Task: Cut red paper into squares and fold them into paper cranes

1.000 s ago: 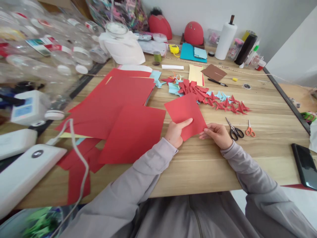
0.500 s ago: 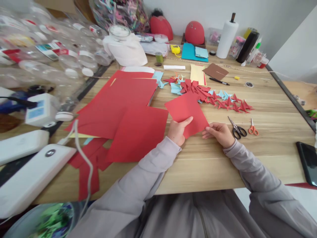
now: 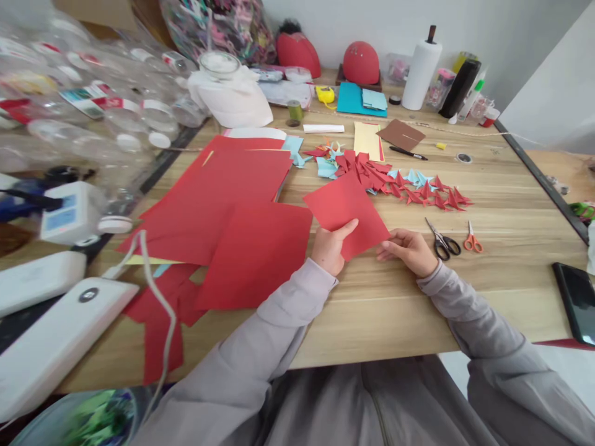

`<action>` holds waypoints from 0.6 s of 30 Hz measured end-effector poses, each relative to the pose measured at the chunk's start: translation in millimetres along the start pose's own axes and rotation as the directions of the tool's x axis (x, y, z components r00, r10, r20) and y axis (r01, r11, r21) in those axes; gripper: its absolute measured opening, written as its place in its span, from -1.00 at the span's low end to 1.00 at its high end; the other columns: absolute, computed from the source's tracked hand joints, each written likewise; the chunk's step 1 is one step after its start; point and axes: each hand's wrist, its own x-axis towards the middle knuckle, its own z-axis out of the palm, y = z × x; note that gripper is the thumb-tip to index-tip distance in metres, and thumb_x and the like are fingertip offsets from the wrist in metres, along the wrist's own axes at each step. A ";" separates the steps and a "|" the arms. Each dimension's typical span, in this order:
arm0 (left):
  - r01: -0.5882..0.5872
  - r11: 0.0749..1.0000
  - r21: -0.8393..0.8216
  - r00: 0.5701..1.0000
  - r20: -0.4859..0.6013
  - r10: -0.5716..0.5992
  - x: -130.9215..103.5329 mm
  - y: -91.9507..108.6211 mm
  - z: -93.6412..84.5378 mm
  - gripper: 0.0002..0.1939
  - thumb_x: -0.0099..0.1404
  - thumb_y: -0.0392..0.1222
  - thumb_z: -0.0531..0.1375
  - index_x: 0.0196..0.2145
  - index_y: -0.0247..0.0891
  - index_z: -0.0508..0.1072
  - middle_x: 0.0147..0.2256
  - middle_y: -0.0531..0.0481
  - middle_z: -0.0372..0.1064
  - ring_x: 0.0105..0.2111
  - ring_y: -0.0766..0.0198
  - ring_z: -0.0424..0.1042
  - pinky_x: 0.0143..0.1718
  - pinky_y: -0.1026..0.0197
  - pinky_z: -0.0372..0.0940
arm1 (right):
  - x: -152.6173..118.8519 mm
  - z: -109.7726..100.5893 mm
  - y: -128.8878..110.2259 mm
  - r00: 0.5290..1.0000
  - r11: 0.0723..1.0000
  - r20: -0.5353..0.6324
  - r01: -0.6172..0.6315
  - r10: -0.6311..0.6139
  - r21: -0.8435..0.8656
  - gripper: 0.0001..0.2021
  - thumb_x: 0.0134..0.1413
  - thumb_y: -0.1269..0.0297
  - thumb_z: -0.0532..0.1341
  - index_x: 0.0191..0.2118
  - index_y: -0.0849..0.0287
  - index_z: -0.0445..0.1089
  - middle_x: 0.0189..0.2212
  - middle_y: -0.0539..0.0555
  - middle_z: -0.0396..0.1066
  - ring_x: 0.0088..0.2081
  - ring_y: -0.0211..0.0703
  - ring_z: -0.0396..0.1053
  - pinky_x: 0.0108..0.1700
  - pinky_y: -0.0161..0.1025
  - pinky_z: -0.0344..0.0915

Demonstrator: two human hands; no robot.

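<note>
A square sheet of red paper (image 3: 348, 207) is held above the table, tilted with one corner towards the back. My left hand (image 3: 331, 248) is closed on its lower left side, thumb on top and fingers hidden underneath. At the sheet's right corner, my right hand (image 3: 409, 249) has its fingertips pinched together at the edge. Left of the hands lie a larger red sheet (image 3: 260, 260) and a stack of red paper (image 3: 214, 192). Folded red paper cranes (image 3: 437, 192) and light blue ones lie in a cluster behind the held sheet.
Black-handled scissors (image 3: 444, 240) and small orange scissors (image 3: 473, 238) lie right of my right hand. A phone (image 3: 575, 297) rests by the right edge. White power banks (image 3: 69, 334) with a cable (image 3: 160, 297) and many plastic bottles (image 3: 83, 124) crowd the left.
The view has shifted slightly, so everything sits a little further left. Both hands keep the same hold on the red sheet.
</note>
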 end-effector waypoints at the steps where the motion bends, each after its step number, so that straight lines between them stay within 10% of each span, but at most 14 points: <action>1: -0.007 1.000 0.003 1.000 0.001 0.007 0.2 -0.4 -0.2 -0.36 -0.28 -0.19 0.50 -0.15 -0.23 0.51 -0.23 -0.07 0.56 -0.17 0.08 0.51 -0.05 0.01 0.37 | 0.3 -0.3 0.7 1.000 1.000 0.008 0.007 -0.007 0.001 -0.64 -0.18 0.08 0.44 -0.31 0.21 0.43 -0.48 0.03 0.56 -0.46 -0.20 0.53 -0.33 -0.25 0.50; 18: 0.005 1.000 -0.010 1.000 -0.020 -0.005 -1.6 -0.4 0.0 -0.48 -0.25 -0.22 0.50 -0.26 -0.25 0.52 -0.29 -0.05 0.56 -0.18 0.06 0.52 -0.03 -0.04 0.37 | -0.6 -2.3 1.3 0.996 0.993 -0.040 0.078 -0.082 -0.092 -0.65 -0.17 0.05 0.43 -0.33 0.19 0.45 -0.46 0.03 0.54 -0.45 -0.20 0.52 -0.32 -0.23 0.48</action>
